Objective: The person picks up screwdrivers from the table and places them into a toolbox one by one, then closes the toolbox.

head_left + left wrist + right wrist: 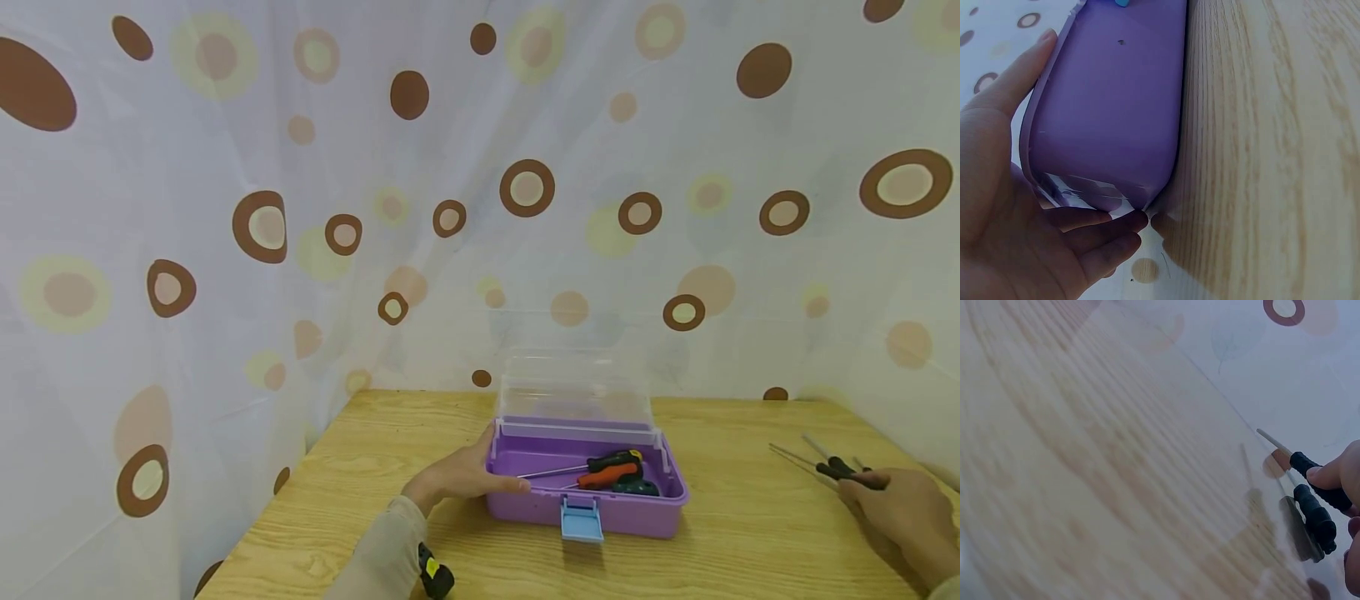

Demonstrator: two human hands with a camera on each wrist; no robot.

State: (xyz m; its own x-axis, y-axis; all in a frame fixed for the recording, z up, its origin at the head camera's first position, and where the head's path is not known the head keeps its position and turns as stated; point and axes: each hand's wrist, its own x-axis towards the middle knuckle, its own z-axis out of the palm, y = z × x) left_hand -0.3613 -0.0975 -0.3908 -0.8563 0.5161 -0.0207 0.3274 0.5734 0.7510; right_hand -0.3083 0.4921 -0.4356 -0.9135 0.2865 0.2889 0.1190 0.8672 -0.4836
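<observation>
A purple toolbox (641, 521) sits on the table with its clear lid (577, 387) raised and its light blue latch (581, 523) hanging down in front. My left hand (461, 475) grips its left end, thumb along the front rim and fingers against the end wall (1094, 187). Inside lie a black-and-yellow screwdriver (617, 459), an orange-handled tool (603, 477) and a dark green handle (636, 487). At the right, my right hand (903, 504) pinches a black-handled screwdriver (1300, 464), its shaft pointing away. Another black-handled tool (1314, 515) lies on the table close beside it.
A black-and-yellow object (435, 573) lies by my left sleeve at the table's front. The wooden table (735, 533) runs back to a curtain (450, 150) printed with brown and yellow circles, which also hangs along the left side.
</observation>
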